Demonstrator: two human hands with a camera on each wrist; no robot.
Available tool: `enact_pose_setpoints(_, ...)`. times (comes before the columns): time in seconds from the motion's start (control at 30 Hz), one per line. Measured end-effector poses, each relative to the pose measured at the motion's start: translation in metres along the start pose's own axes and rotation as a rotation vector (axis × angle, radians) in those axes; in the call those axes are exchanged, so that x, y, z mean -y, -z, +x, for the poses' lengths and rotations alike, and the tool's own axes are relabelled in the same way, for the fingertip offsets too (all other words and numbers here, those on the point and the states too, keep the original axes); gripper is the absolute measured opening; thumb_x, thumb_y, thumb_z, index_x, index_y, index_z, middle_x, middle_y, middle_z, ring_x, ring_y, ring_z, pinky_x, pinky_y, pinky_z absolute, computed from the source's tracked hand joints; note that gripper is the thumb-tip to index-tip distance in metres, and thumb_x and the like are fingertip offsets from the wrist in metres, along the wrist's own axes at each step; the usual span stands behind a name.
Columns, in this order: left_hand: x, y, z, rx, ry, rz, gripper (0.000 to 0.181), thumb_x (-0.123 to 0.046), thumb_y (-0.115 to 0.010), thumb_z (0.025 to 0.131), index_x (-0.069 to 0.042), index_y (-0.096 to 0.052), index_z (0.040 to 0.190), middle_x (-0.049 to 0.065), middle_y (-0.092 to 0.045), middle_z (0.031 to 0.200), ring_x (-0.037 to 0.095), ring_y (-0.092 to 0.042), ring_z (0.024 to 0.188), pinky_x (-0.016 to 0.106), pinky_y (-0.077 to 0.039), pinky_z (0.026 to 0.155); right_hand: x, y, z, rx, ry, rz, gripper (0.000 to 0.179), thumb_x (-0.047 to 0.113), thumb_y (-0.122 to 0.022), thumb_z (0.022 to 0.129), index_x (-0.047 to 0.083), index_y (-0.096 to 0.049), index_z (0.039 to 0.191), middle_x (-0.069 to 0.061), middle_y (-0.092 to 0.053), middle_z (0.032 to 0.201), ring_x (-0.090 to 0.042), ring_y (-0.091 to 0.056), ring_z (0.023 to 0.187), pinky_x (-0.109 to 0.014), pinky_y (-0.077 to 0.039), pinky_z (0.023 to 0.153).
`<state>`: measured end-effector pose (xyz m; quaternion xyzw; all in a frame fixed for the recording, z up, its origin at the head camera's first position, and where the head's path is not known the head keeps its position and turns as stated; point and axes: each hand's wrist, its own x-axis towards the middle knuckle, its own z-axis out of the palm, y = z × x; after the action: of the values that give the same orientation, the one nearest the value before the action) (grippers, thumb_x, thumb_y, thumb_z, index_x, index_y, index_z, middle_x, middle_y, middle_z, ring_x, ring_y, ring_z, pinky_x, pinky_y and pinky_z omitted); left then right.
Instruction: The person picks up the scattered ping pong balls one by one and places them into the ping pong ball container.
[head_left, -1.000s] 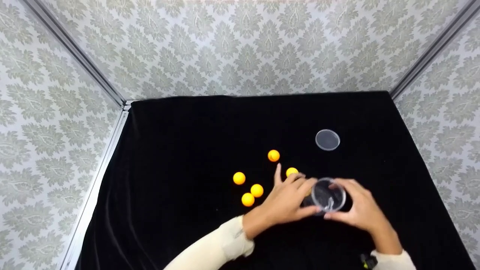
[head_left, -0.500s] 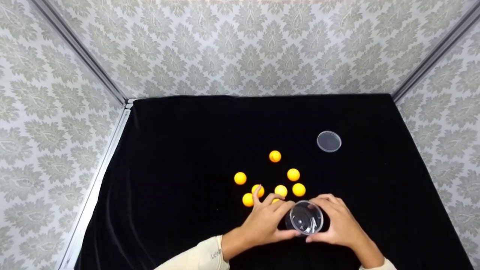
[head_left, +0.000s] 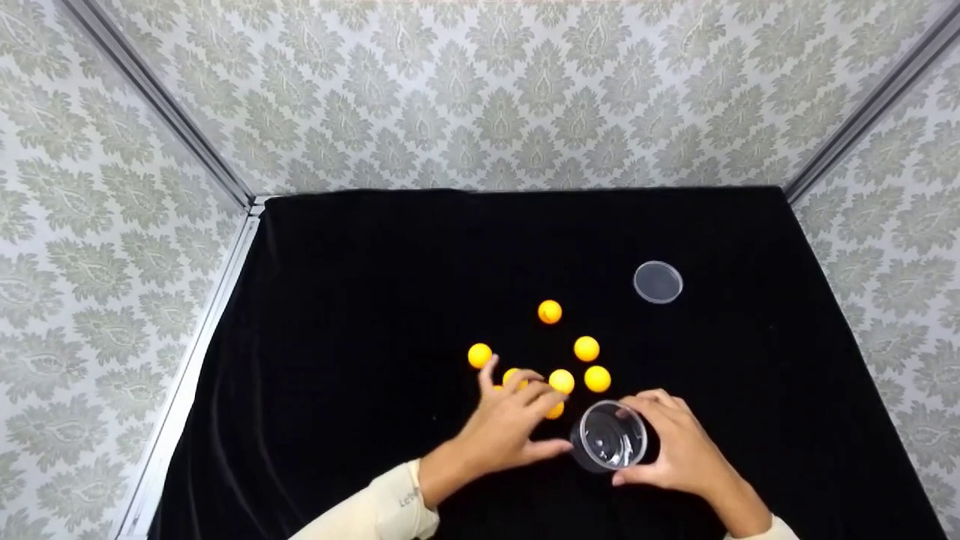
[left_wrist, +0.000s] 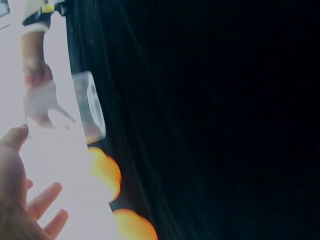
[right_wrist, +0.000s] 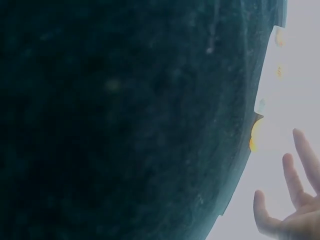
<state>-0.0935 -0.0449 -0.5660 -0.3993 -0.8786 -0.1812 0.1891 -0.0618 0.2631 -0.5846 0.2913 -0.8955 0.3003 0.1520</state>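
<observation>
My right hand (head_left: 675, 446) grips a clear round plastic jar (head_left: 613, 439) by its right side, the open mouth facing up. I see no ball inside it. My left hand (head_left: 506, 427) is spread just left of the jar, its thumb tip close to the wall and its fingers over orange ping-pong balls (head_left: 561, 381). Some of those balls are partly hidden under the fingers. In the left wrist view the left hand (left_wrist: 25, 200) has its fingers apart, facing the jar (left_wrist: 91, 107). The right wrist view is washed out around the right hand (right_wrist: 295, 200).
A clear round lid (head_left: 658, 282) lies farther back on the black cloth (head_left: 390, 270). Single orange balls lie ahead of the hands, one the farthest back (head_left: 550, 312) and one at the left (head_left: 480, 355). Patterned walls (head_left: 495, 97) enclose the table's back and sides.
Both hands brought the jar toward the near side and left, uncovering balls behind it. Since then the left hand has let go of the jar and shifted left; the right hand has stayed put.
</observation>
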Motion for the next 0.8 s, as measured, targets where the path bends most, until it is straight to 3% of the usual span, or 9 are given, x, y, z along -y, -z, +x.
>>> enact_pose_setpoints(0.2,0.038,0.009,-0.017,-0.018,0.05,0.054,0.055,-0.066,-0.072,0.081,-0.027,-0.069,0.119,-0.005,-0.068,0.114,0.024,-0.057,0.116,0.081,-0.021,0.103,0.0,0.002,0.0,0.001,0.009,-0.004,0.107,0.065,-0.095,0.038,0.011,-0.068,0.127,0.011,-0.069,0.114,-0.014,-0.06,0.104,-0.037,-0.042,0.09)
enact_pose_setpoints(0.4,0.071,0.01,-0.038,0.021,0.039,0.104,0.055,-0.063,-0.077,0.078,-0.026,-0.069,0.117,-0.007,-0.068,0.109,0.026,-0.056,0.116,0.082,-0.017,0.104,0.0,0.003,0.0,0.007,0.011,-0.006,0.107,0.064,-0.095,0.038,0.011,-0.068,0.128,0.01,-0.069,0.114,-0.013,-0.06,0.104,-0.035,-0.041,0.092)
enact_pose_setpoints(0.6,0.084,0.007,-0.05,0.092,0.004,0.114,0.052,-0.059,-0.077,0.08,-0.025,-0.069,0.12,-0.009,-0.071,0.109,0.025,-0.056,0.118,0.082,-0.018,0.106,0.0,0.002,0.0,0.017,0.01,-0.012,0.108,0.066,-0.094,0.039,0.016,-0.066,0.131,0.011,-0.069,0.114,-0.012,-0.06,0.104,-0.033,-0.039,0.093)
enact_pose_setpoints(0.8,0.087,0.004,-0.051,0.057,-0.025,0.128,0.043,-0.05,-0.079,0.081,-0.026,-0.07,0.115,-0.009,-0.072,0.105,0.025,-0.058,0.116,0.082,-0.02,0.105,0.0,0.001,0.001,0.016,0.017,-0.008,0.108,0.065,-0.095,0.039,0.015,-0.067,0.13,0.009,-0.07,0.114,-0.013,-0.06,0.105,-0.032,-0.039,0.093)
